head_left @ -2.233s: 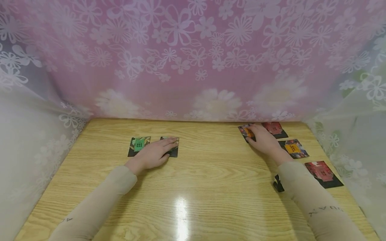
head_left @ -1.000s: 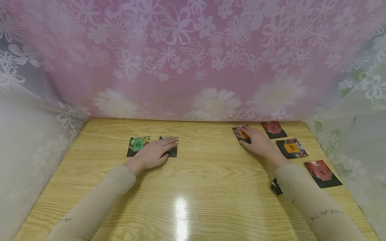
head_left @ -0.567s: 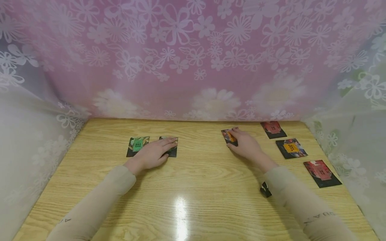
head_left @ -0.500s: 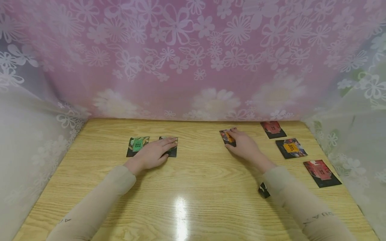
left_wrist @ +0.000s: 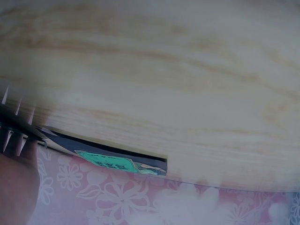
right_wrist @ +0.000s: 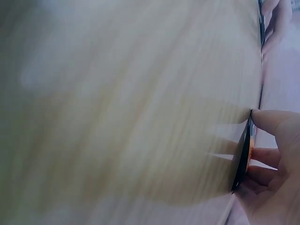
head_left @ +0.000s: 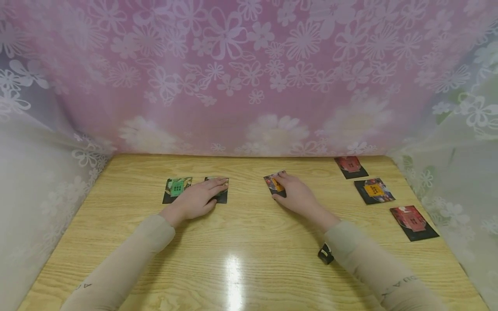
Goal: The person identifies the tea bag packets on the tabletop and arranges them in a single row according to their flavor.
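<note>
Your right hand [head_left: 297, 196] pinched the orange packet [head_left: 275, 185] between thumb and fingers.
It was near the table's [head_left: 249, 224] far side, right of the covered packet [head_left: 222, 198] beneath your left hand [head_left: 196, 199], whose fingers lay extended. A slack thumb could have let it twist askew; a leftward overshoot might have bumped the other.

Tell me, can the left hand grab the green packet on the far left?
Probably yes: the green packet lies close to the left hand, mostly uncovered. But that hand partly covers another packet, so it would likely have to leave that first.
</note>
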A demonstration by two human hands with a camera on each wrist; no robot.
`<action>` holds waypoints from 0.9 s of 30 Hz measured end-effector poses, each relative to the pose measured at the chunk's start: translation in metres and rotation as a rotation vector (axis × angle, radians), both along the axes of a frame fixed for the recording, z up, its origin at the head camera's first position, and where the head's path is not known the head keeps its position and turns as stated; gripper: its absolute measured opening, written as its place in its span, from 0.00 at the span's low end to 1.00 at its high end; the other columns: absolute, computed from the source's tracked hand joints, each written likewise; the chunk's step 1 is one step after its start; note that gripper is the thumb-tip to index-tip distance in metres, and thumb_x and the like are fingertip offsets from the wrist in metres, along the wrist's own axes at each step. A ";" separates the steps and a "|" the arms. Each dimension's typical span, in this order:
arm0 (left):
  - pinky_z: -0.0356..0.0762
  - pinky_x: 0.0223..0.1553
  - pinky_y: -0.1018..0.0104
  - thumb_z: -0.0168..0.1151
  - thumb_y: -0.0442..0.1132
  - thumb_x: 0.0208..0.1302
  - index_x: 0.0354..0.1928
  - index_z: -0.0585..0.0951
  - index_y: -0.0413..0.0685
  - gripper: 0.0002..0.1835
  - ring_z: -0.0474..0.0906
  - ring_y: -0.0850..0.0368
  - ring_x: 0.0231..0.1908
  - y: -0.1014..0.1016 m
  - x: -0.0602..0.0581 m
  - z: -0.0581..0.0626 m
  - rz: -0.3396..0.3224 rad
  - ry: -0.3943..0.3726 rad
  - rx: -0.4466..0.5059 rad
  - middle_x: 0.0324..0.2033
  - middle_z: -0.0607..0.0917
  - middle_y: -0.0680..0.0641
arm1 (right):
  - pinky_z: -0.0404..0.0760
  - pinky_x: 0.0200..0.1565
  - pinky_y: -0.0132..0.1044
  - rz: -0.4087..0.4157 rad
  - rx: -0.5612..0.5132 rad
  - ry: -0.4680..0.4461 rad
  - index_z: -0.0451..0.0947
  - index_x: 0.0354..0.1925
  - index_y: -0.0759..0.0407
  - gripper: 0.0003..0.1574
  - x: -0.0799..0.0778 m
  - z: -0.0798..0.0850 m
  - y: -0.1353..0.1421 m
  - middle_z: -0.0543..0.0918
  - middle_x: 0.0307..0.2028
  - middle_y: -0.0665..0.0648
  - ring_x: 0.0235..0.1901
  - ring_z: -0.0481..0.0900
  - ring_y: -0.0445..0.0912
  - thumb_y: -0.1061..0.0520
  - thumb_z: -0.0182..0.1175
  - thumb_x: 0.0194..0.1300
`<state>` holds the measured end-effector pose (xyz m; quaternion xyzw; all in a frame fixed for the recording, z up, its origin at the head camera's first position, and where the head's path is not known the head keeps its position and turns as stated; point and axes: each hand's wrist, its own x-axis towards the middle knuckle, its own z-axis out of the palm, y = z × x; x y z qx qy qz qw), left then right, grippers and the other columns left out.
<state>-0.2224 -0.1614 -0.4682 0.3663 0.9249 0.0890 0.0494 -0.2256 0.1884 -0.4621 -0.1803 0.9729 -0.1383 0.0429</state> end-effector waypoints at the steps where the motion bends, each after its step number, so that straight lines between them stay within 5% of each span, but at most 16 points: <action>1: 0.63 0.81 0.43 0.52 0.43 0.81 0.82 0.66 0.48 0.30 0.60 0.43 0.82 0.000 0.000 0.000 -0.001 0.000 0.002 0.83 0.63 0.44 | 0.72 0.75 0.62 0.005 0.001 -0.001 0.68 0.78 0.61 0.45 0.001 0.000 -0.004 0.68 0.78 0.67 0.77 0.68 0.65 0.43 0.68 0.73; 20: 0.65 0.80 0.45 0.52 0.43 0.81 0.81 0.67 0.48 0.30 0.61 0.44 0.81 -0.001 0.000 -0.003 0.002 0.018 -0.004 0.82 0.65 0.44 | 0.78 0.72 0.56 -0.035 0.043 0.010 0.72 0.76 0.57 0.44 0.017 0.004 -0.055 0.72 0.77 0.63 0.77 0.69 0.60 0.39 0.69 0.72; 27: 0.64 0.80 0.44 0.51 0.43 0.81 0.81 0.67 0.47 0.30 0.61 0.43 0.81 0.000 -0.001 -0.002 -0.010 0.020 0.005 0.82 0.64 0.44 | 0.75 0.75 0.55 0.005 -0.060 0.064 0.73 0.75 0.62 0.37 0.015 0.007 -0.046 0.73 0.76 0.64 0.75 0.71 0.61 0.48 0.66 0.75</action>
